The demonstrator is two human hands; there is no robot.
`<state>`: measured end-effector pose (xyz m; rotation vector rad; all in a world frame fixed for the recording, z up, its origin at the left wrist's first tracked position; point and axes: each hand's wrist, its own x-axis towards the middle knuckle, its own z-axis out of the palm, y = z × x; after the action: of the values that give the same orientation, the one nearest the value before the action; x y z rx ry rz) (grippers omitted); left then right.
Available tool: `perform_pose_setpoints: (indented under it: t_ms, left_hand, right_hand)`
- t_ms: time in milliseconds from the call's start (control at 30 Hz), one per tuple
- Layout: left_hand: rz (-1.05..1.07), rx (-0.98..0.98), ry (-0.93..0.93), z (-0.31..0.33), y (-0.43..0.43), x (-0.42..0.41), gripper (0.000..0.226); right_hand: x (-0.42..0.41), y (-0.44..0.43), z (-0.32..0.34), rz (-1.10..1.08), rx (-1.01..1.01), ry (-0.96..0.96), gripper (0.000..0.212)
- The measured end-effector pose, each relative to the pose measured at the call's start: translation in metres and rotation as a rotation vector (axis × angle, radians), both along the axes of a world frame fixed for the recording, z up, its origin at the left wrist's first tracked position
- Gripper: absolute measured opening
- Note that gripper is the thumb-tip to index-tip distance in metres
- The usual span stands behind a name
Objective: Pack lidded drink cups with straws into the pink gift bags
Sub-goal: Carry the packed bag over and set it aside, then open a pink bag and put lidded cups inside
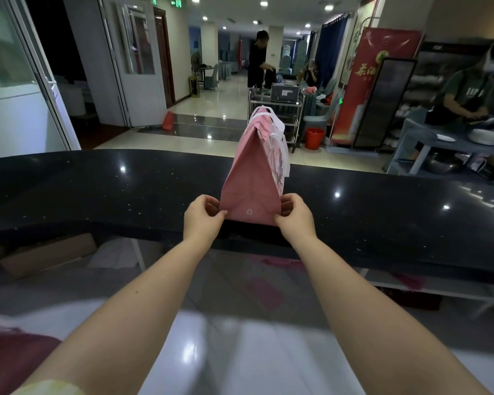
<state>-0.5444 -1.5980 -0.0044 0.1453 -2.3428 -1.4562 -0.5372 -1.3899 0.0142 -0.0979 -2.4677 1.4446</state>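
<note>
A pink gift bag with white handles stands upright on the black counter, its narrow folded side facing me. My left hand pinches the bag's lower left corner. My right hand pinches the lower right corner. Both hands rest at the counter's near edge. The bag's top is pressed together, so its inside is hidden. No drink cup or straw is visible.
Below the counter lie a cardboard box, pink items on a lower shelf and a white surface. Beyond stand a metal trolley, a red bucket, a red banner and people at a table on the right.
</note>
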Motion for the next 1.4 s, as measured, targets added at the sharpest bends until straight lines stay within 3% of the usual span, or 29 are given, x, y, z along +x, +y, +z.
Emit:
perform_pose_setpoints:
  t_ms: [100, 267, 433, 600, 933, 1200, 1400]
  left_hand:
    - [0.017, -0.034, 0.038, 0.014, 0.000, 0.015, 0.021]
    - [-0.064, -0.283, 0.116, 0.045, 0.030, 0.045, 0.024]
    - [-0.198, -0.556, 0.209, 0.058, 0.098, 0.098, 0.029]
    - [-0.370, -0.711, 0.248, 0.056, 0.190, 0.162, 0.036]
    - [-0.608, -0.718, 0.461, 0.074, 0.402, 0.329, 0.036]
    - [-0.843, -0.835, 0.450, 0.064, 0.541, 0.466, 0.045]
    - [-0.963, -0.847, 0.459, 0.063, 0.611, 0.522, 0.038]
  right_hand:
    - [0.019, 0.014, 0.017, 0.009, 0.067, 0.047, 0.024]
    - [0.059, 0.051, 0.049, 0.026, 0.267, 0.102, 0.023]
    - [0.126, 0.106, 0.058, 0.053, 0.467, 0.103, 0.029]
    - [0.215, 0.186, 0.061, -0.007, 0.591, 0.102, 0.033]
    - [0.442, 0.365, 0.070, -0.342, 0.628, 0.097, 0.036]
    - [0.598, 0.456, 0.068, -0.565, 0.646, -0.018, 0.034]
    - [0.683, 0.501, 0.053, -0.680, 0.588, -0.087, 0.036]
